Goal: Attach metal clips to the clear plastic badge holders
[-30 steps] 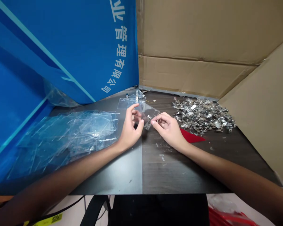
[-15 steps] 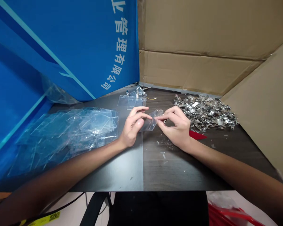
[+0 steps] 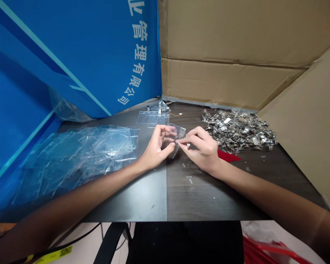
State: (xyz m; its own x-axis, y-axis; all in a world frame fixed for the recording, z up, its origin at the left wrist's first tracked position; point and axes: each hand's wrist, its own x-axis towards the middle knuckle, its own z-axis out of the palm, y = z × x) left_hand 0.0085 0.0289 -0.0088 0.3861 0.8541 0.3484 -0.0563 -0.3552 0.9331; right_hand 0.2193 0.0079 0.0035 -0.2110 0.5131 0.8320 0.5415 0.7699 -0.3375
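Between my hands is a clear plastic badge holder (image 3: 178,131), tilted up from the table. My left hand (image 3: 161,146) grips its left side, with the thumb in front and the fingers curled behind. At the holder's edge, my right hand (image 3: 202,148) pinches a small metal badge clip (image 3: 188,146), part of which shows below the fingers. The fingertips of both hands meet at that edge, so how the clip and holder join is hidden.
A spread of clear badge holders (image 3: 107,146) covers the left. Several holders with clips (image 3: 156,117) lie at the back. A heap of metal clips (image 3: 242,130) sits right, near a red piece (image 3: 228,156). Small clear strips (image 3: 190,180) dot the table. Cardboard (image 3: 233,80) walls the back.
The badge holder has been turned more upright. My left thumb has moved across its front and the fingers have curled behind. My right hand has shifted slightly left, and the metal clip now shows.
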